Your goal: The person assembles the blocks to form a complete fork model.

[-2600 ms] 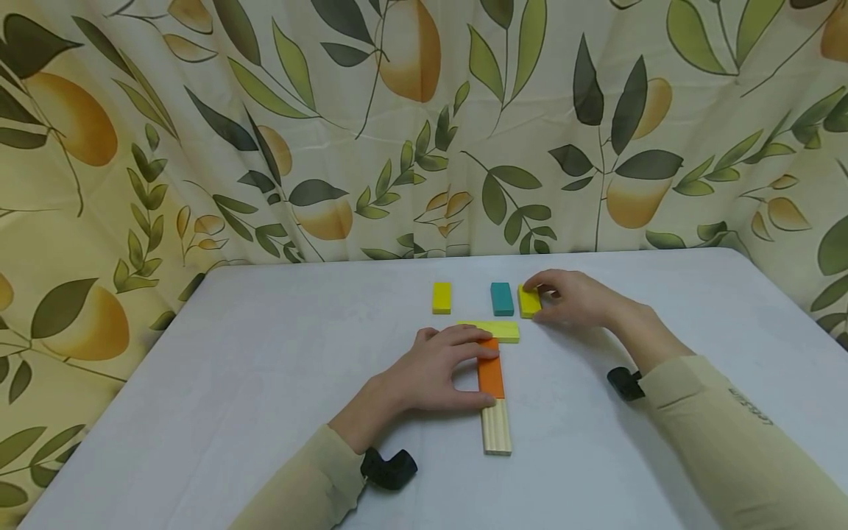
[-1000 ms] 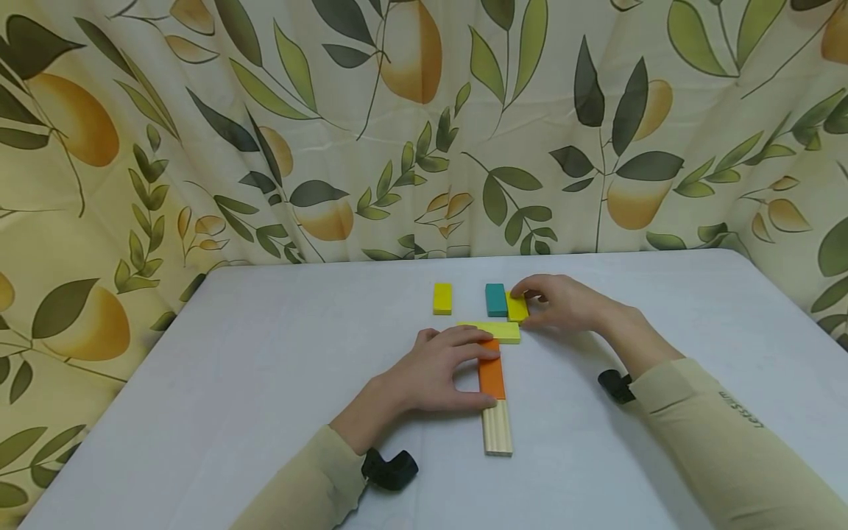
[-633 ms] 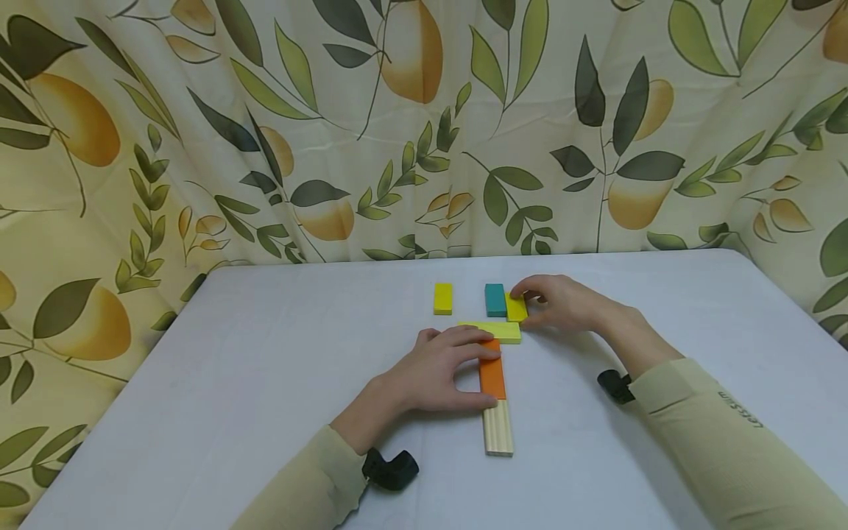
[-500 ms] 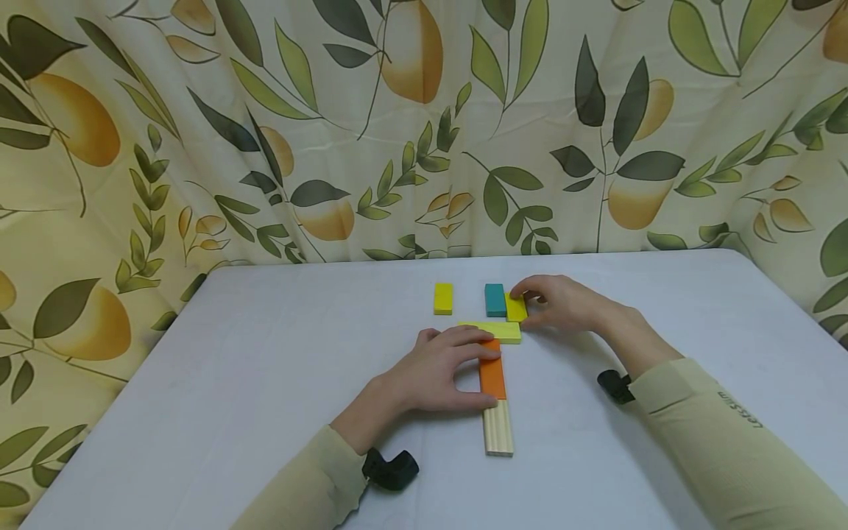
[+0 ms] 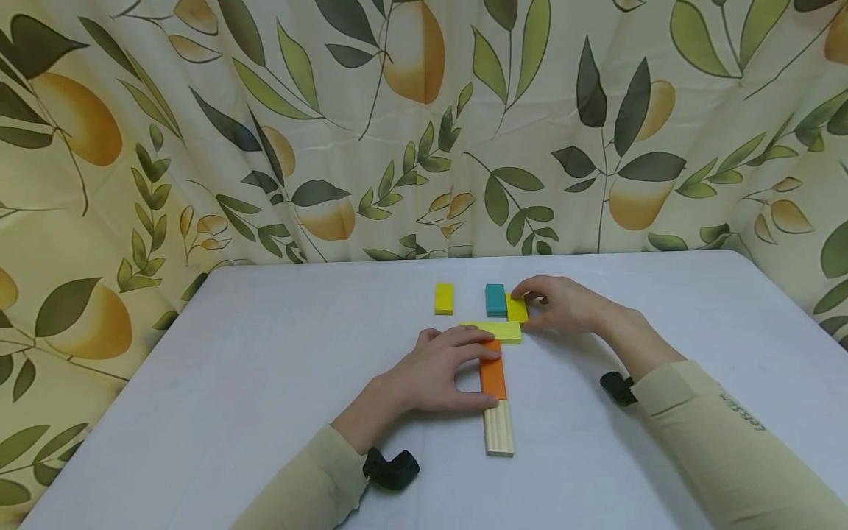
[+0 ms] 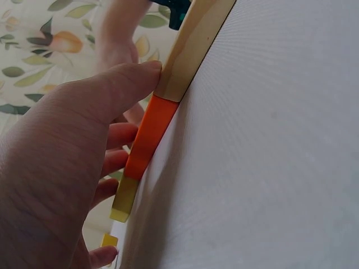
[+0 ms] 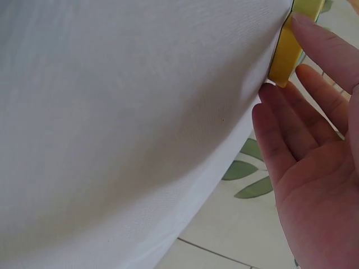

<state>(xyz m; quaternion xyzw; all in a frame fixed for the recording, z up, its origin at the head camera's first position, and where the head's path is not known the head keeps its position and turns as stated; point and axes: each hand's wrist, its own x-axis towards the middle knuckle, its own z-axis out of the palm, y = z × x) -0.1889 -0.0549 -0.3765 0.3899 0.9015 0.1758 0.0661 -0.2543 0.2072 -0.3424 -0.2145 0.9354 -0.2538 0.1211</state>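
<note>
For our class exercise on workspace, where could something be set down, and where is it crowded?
Free: the white table left of the left hand, and between the plain wood block and right sleeve. Crowded: the teal block, lime block and yellow block at the right hand cluster closely.

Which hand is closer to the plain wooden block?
The left hand. Its thumb is at the far end of the plain wooden block, by the orange block. The right hand is farther away, at the yellow block beside the teal block.
</note>
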